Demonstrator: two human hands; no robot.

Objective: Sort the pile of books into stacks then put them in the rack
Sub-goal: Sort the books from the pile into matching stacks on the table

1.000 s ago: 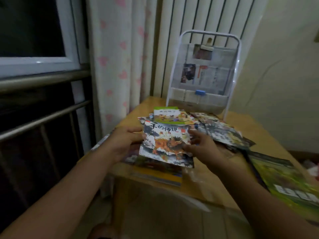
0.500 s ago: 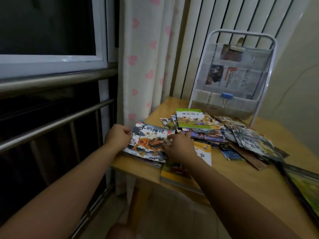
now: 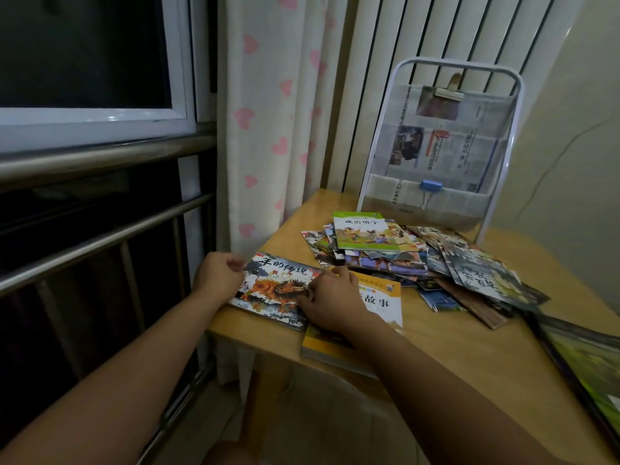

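Books [image 3: 412, 260] lie heaped in the middle of the frame on the wooden table [image 3: 446, 340], just in front of the white rack [image 3: 439, 146] at upper right, and we've got one picture book [image 3: 275, 290] flat at the table's lower-left corner. Our left hand [image 3: 218, 275] pinches its left edge with curled fingers; our right hand [image 3: 330, 305] rests on its right edge, fingers bent, though we can't tell if they grip or only press. That book's long axis runs left to right, title along the top edge, tilted slightly clockwise. It sits right at the table edge, so a careless push could tip it off. The yellow book [image 3: 375, 307] under our right wrist overhangs the front edge too; our forearm could drag it down.
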